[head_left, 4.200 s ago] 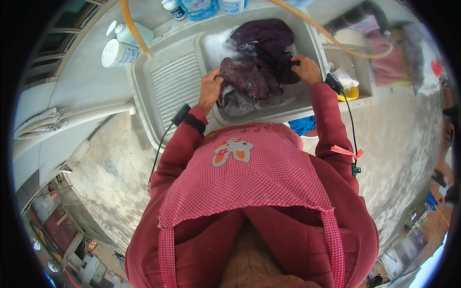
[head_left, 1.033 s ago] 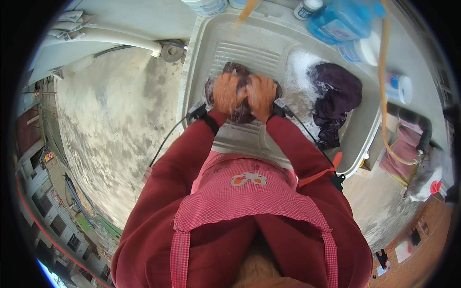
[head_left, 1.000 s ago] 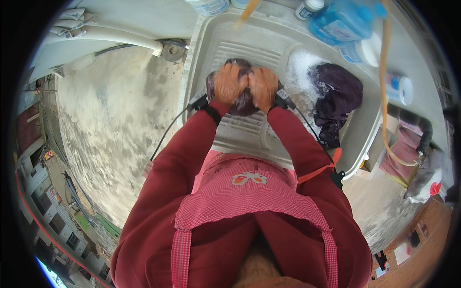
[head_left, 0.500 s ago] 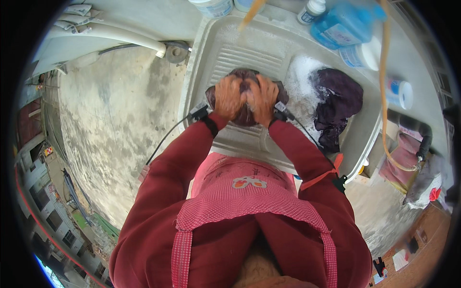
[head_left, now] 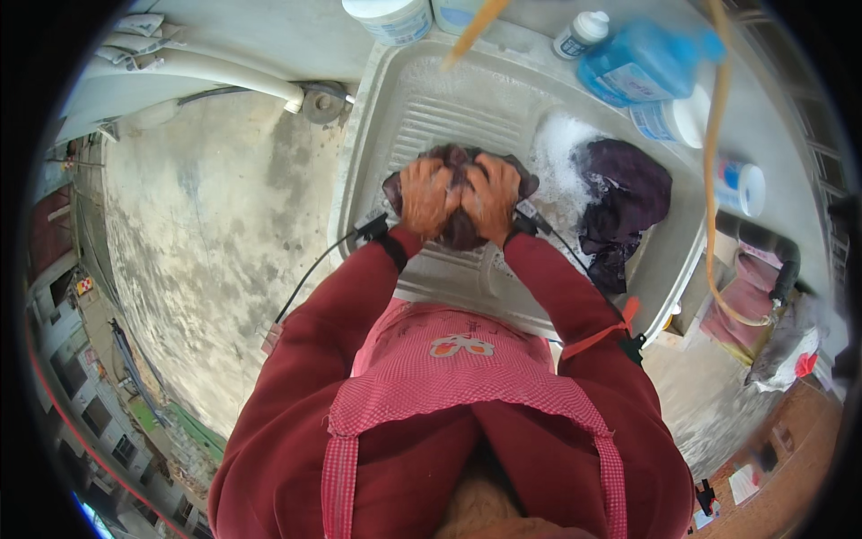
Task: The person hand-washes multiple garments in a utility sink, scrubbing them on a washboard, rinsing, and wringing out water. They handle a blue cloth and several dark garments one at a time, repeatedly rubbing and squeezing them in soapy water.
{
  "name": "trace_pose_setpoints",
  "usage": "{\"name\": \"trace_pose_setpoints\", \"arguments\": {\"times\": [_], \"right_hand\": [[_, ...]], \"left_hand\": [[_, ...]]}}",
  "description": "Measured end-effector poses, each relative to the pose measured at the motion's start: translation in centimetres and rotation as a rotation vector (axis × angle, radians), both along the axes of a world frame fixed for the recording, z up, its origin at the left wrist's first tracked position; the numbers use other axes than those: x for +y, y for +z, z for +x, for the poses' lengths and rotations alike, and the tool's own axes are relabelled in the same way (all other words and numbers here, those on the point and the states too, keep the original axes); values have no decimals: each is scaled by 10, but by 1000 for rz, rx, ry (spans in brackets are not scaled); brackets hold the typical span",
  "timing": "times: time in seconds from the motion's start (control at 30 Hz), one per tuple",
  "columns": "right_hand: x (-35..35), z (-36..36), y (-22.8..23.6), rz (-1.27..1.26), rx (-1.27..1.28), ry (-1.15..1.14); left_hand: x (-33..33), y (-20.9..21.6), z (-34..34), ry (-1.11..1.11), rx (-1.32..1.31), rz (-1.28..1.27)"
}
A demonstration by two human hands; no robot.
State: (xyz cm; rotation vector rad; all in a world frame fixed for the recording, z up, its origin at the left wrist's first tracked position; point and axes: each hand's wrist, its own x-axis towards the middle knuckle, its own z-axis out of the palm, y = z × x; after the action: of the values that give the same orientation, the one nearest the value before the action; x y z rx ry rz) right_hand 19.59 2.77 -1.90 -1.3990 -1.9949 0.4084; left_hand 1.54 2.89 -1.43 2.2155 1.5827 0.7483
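Note:
A bunched, wet, dark brownish-purple cloth (head_left: pixel 460 232) lies on the ribbed washboard part (head_left: pixel 440 119) of a grey laundry sink (head_left: pixel 345 193). My left hand (head_left: pixel 427 198) presses on it with curled fingers. Close beside, my right hand (head_left: pixel 490 196) grips the cloth's other side, and the two thumbs almost meet. Folds of the cloth stick out past both hands. In the basin to the right sits a dark purple garment (head_left: pixel 631 184), wet and heaped, with white suds (head_left: pixel 558 148) along its left side.
Along the sink's far and right ledge stand a blue jug (head_left: pixel 628 65), a small white bottle (head_left: pixel 582 36) and white tubs (head_left: pixel 669 120). An orange-yellow hose (head_left: pixel 714 148) hangs down at the right. A white pipe (head_left: pixel 224 68) runs along the wall at left, above a concrete floor (head_left: pixel 215 216).
Both hands have shifted slightly toward me on the bunched cloth, and its far edge shows more. The whole view has tilted a little; the purple garment lies as before.

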Motion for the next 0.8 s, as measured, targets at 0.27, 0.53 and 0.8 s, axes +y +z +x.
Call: {"name": "trace_pose_setpoints", "arguments": {"times": [0.27,0.53,0.8], "right_hand": [[73,-12,-6,-120,-2,-295],[4,-3,-4,-2,91,-27],[62,-15,-2,-141,87,-303]], "left_hand": [[80,-12,8,154,-108,-46],[7,0,-5,-134,-100,37],[60,-2,12,260,29,62]]}}
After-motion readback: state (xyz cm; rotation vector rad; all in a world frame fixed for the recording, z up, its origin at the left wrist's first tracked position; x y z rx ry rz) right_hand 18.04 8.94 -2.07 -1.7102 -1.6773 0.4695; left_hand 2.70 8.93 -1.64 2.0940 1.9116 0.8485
